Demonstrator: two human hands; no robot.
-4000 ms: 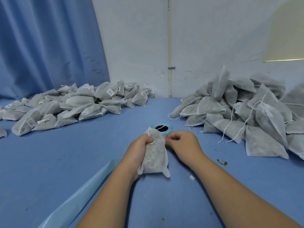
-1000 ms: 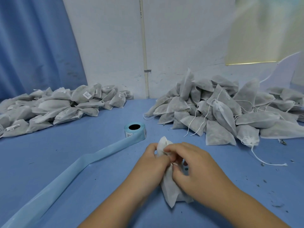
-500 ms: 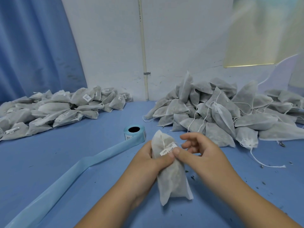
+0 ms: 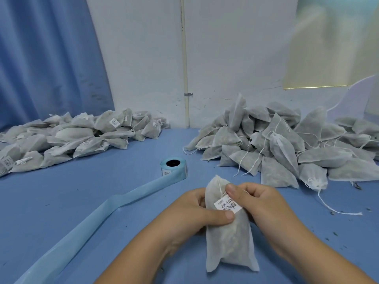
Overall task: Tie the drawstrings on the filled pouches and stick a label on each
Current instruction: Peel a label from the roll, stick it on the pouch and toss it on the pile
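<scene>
A filled white fabric pouch (image 4: pixel 228 240) stands upright in front of me over the blue table. My left hand (image 4: pixel 192 212) grips its left side, thumb lying across the front just under a white barcode label (image 4: pixel 227 205). My right hand (image 4: pixel 258 203) holds the pouch's right side, its thumb pressing at the label's upper edge near the knotted drawstring (image 4: pixel 220 186). The blue label roll (image 4: pixel 174 166) stands behind the pouch, and its empty backing strip (image 4: pixel 98 214) trails to the lower left.
A heap of labelled pouches (image 4: pixel 78 138) lies at the far left. A larger heap of pouches with loose strings (image 4: pixel 287 146) fills the right. One pouch's string (image 4: pixel 336 210) trails across the table (image 4: pixel 82 185). Small dark crumbs dot the lower right.
The pouch has turned more upright and nearer to me, and the label now lies flat on its front. My right thumb has moved onto the label's top edge.
</scene>
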